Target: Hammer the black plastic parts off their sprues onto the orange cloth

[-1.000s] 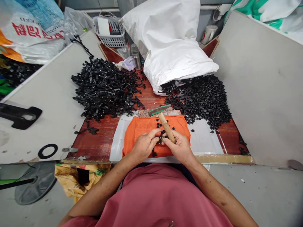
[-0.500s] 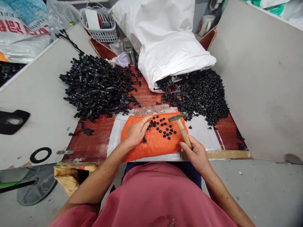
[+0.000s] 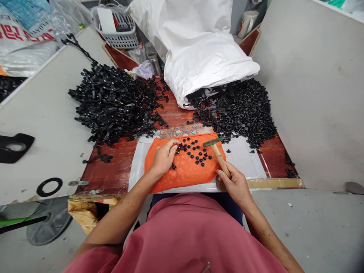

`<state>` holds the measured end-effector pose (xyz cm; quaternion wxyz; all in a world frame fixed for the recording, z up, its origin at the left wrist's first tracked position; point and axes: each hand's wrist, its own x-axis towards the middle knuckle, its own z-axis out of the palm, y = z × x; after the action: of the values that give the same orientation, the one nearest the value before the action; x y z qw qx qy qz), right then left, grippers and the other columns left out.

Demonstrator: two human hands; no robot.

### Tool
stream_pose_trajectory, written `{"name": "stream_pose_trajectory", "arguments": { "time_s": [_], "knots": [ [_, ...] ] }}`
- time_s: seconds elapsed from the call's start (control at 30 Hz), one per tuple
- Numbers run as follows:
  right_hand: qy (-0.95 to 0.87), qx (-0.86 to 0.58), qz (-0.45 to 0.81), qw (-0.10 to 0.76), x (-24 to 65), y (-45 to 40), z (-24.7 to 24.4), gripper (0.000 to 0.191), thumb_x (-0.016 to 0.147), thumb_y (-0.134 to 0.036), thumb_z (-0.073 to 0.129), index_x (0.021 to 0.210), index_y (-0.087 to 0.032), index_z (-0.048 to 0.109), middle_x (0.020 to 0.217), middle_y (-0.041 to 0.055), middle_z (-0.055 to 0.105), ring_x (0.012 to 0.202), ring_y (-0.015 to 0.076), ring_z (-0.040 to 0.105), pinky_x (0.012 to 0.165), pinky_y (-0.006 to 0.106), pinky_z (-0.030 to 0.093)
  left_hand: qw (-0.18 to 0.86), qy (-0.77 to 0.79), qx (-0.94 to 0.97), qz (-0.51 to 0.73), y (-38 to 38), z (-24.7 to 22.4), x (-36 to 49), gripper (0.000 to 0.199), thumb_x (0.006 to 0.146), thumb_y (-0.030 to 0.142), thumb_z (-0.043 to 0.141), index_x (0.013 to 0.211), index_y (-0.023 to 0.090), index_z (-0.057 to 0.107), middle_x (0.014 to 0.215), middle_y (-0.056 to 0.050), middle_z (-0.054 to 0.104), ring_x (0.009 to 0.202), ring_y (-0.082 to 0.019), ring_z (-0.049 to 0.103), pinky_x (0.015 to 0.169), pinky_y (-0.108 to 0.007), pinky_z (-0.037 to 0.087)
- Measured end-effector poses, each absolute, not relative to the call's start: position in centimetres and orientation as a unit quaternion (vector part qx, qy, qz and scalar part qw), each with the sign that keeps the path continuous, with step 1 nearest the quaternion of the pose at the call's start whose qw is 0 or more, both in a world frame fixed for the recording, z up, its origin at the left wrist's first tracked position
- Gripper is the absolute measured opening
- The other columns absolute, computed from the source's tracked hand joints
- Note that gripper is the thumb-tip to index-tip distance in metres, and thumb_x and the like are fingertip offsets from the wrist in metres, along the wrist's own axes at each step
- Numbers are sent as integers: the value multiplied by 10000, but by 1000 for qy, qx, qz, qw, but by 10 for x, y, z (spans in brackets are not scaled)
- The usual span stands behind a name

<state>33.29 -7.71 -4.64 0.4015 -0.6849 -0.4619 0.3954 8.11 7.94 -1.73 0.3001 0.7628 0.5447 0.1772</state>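
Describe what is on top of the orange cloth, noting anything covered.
Small black discs lie scattered on the orange cloth; a hammer in the right hand extends over its right side. Whatever lies directly beneath the left hand cannot be seen.

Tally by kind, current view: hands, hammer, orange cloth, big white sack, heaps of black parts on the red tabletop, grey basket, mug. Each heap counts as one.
Hands: 2 (left hand, right hand)
Hammer: 1
Orange cloth: 1
White sack: 1
Heaps: 2 (left heap, right heap)
Grey basket: 1
Mug: 1
Total: 9
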Motion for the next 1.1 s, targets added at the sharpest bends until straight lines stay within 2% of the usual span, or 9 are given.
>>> {"name": "stream_pose_trajectory", "arguments": {
  "time_s": [0.3,0.43,0.53,0.6,0.67,0.73,0.87,1.0,1.1],
  "knots": [
    [-466,-684,391,402,333,-78,-53,478,968,-437,575,1361,-170,630,699,-31,613,651,167,574,625,264,461,281,564,757,174,78,-24,85,291,995,253,489,1199,247,697,782,18,753,763,-185,693,887,-322,448],
    [-512,-690,364,360,335,-75,-41,459,1021,-451,494,1365,-184,639,710,-15,640,636,170,597,610,270,465,278,570,753,175,76,-24,86,273,986,253,517,1182,253,707,660,43,695,661,-174,650,864,-324,433],
    [-576,-696,295,311,333,-70,-21,482,1048,-408,453,1476,-220,572,975,55,766,809,210,704,741,309,522,257,574,759,170,75,-26,87,269,985,262,523,1168,256,721,612,42,662,619,-179,613,849,-327,428],
    [-620,-677,250,308,329,-65,-7,501,1056,-357,449,1547,-268,497,1258,79,738,1034,233,719,888,336,533,231,575,766,169,74,-28,87,273,989,282,522,1167,264,728,608,31,658,627,-192,602,840,-329,425],
    [-650,-652,220,323,322,-60,1,514,1067,-318,432,1581,-306,443,1383,68,684,1128,223,701,948,328,534,207,573,774,172,74,-32,86,280,995,304,517,1169,271,733,631,16,672,655,-208,600,825,-330,424],
    [-668,-646,194,315,315,-54,4,525,1069,-292,426,1594,-312,421,1338,73,708,1057,210,726,907,312,560,194,568,781,173,74,-35,86,288,1001,315,507,1174,277,734,666,5,692,678,-217,603,813,-331,423],
    [-701,-668,162,188,307,-48,-1,543,1049,-262,448,1589,-318,433,1042,66,788,763,211,743,744,324,599,194,564,785,169,74,-38,85,296,1008,309,494,1184,278,729,709,2,716,685,-215,611,826,-336,427],
    [-697,-668,142,220,307,-50,0,540,1078,-276,385,1617,-311,372,1111,79,775,860,211,748,789,319,595,195,569,781,169,74,-37,85,281,999,313,516,1170,281,737,655,6,685,694,-215,616,822,-327,437],
    [-707,-683,120,139,305,-48,2,526,1063,-282,422,1589,-292,437,958,83,785,761,234,745,700,330,594,198,569,780,169,74,-37,85,285,1001,315,508,1174,282,733,669,5,691,693,-213,622,822,-325,447]
  ]
}}
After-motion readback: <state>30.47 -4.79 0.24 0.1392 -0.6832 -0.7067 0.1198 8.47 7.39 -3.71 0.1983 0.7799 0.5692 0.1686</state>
